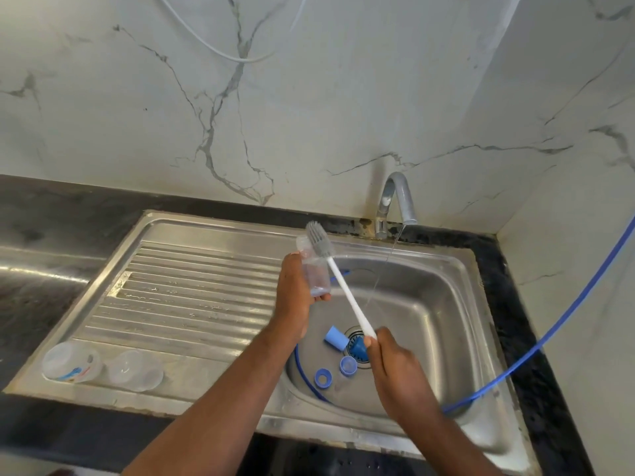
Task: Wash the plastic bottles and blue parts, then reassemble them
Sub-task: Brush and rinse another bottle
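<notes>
We are holding the clear plastic bottle point(316, 276) in our left hand point(292, 304), with fingers and thumb curling round its lower body. The base is sitting at the fingertips and the mouth is pointing up and away from the palm, toward the wall. Its long axis is running nearly straight away from us, leaning slightly left at the top.

Our right hand point(395, 369), lower and nearer to us, is gripping the tail of the white bottle brush point(347, 295). The handle is slanting up from that fist across the bottle's right flank. The grey bristle head point(316, 235) is standing just beside the mouth, seemingly outside it, though the clear wall is making that hard to judge. So the opening is lying forward and left of the right hand, almost in line with the handle. We judge the next move is calling for lining the head up with the mouth before pushing in.

Just left of the right hand, in the sink point(446, 304), the blue parts are lying loose: a pale blue sleeve point(335, 336), a blue cone point(357, 350) on the drain, and two blue caps point(323, 377). Ahead of that hand the tap point(398, 197) is running a thin stream. Far to the left of the left hand, two clear containers point(70, 362) are sitting on the drainboard.
</notes>
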